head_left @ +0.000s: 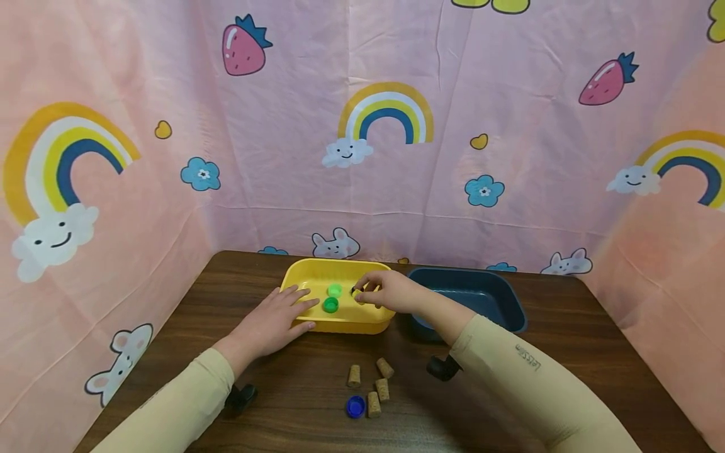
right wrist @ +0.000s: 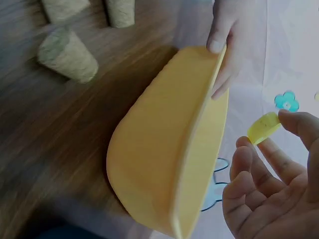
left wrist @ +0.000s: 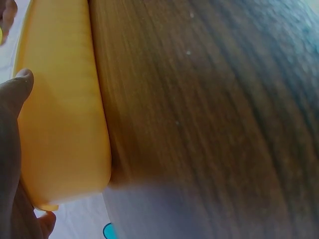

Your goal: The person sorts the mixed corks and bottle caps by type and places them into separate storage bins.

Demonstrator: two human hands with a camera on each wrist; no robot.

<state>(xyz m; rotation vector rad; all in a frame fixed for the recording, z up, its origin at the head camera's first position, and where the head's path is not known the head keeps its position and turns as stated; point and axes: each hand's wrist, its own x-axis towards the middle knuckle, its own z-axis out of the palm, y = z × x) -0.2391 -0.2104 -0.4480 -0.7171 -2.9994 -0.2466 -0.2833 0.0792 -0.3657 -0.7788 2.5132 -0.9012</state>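
Thumb and fingers of my right hand [head_left: 391, 291] pinch a small yellow bottle cap [right wrist: 263, 128] over the right part of a yellow plastic basin [head_left: 340, 327]. My left hand [head_left: 277, 318] rests on the basin's left front rim, its fingers spread and reaching inward. Its thumb [left wrist: 22, 87] lies along the front edge. Inside the basin are a light green cap [head_left: 335, 290] and a darker green cap [head_left: 331, 305]. A small dark item beside the right fingertips is partly hidden by them.
In front of the basin, several corks [head_left: 382, 390] stand or lie on the brown wooden table [head_left: 300, 409], with a blue cap [head_left: 355, 407] beside them. A dark blue basin [head_left: 518, 314] sits to the right, partly behind the right forearm. Printed pink cloth [head_left: 283, 163] surrounds the table.
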